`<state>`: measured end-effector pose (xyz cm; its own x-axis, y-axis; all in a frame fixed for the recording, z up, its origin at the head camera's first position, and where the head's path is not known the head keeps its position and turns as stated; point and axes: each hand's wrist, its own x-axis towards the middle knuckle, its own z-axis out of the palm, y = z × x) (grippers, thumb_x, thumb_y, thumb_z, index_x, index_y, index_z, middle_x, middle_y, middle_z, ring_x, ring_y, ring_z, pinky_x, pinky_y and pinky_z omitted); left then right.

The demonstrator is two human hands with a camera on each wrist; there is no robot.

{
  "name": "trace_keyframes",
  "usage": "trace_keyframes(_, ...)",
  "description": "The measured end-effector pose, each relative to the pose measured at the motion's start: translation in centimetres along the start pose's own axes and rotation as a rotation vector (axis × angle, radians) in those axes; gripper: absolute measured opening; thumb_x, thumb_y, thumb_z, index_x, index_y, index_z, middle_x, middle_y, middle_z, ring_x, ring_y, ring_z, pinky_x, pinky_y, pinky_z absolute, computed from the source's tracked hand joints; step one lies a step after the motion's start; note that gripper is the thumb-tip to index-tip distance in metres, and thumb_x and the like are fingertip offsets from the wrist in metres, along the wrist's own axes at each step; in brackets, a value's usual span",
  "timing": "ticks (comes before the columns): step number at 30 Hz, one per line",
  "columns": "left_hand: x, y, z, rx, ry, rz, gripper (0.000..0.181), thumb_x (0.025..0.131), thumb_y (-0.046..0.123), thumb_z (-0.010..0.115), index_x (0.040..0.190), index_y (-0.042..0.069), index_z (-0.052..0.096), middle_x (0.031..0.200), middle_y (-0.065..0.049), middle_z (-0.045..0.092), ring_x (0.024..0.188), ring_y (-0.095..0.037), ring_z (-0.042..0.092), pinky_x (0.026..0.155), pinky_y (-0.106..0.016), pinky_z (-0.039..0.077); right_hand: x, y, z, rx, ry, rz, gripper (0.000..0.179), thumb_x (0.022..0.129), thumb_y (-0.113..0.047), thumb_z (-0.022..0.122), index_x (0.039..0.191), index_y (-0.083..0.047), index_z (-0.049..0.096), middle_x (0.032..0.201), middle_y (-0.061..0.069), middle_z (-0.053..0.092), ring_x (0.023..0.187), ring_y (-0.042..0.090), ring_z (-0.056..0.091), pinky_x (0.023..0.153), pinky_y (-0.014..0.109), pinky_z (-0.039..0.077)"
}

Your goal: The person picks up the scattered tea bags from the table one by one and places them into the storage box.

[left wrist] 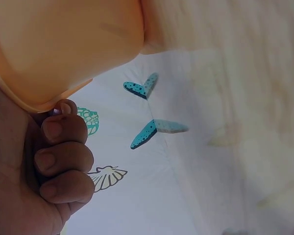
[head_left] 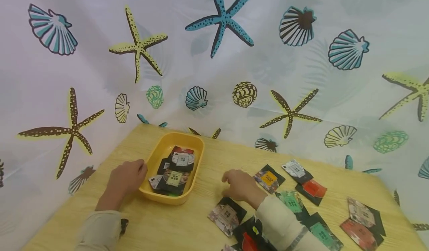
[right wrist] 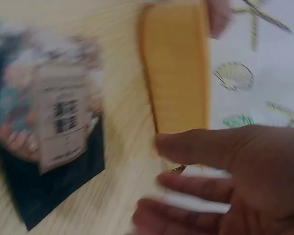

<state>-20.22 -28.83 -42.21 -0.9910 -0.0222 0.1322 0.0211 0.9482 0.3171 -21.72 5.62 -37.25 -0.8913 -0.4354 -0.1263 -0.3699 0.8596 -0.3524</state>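
Observation:
A yellow plastic tub (head_left: 200, 159) stands at the left of the table, with several dark printed sachets (head_left: 174, 178) lying inside. On its left side my left hand (head_left: 129, 174) grips the rim; the left wrist view has the fingers (left wrist: 63, 159) curled beneath the tub's edge, the thumb hidden. My right hand (head_left: 239, 184) hovers to the right of the tub, holding nothing, its fingers (right wrist: 196, 147) apart in the right wrist view. Nearest to it lies a black sachet with a pinkish-beige label (head_left: 227, 215), seen blurred in the right wrist view.
More sachets lie spread over the right part of the table: one with an orange label (head_left: 269, 178), a red one (head_left: 312, 189), green-labelled ones (head_left: 321, 234) and a pair (head_left: 363, 221) at far right. Some are partly under my right sleeve. A patterned curtain (head_left: 218, 68) hangs behind the wooden table (head_left: 161, 226).

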Motion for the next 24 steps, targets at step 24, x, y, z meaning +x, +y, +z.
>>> trace_keyframes(24, -0.2, 0.3, -0.2, 0.011, -0.006, -0.021, 0.029, 0.102, 0.026, 0.042, 0.081, 0.011, 0.054, 0.063, -0.003, 0.046, 0.055, -0.017, 0.044, 0.053, -0.029, 0.034, -1.1, -1.6, 3.8, -0.103, -0.17, -0.083, 0.045, 0.071, -0.031, 0.089, 0.092, -0.014, 0.054, 0.082, -0.002, 0.058, 0.07, 0.013, 0.052, 0.059, 0.032, 0.043)
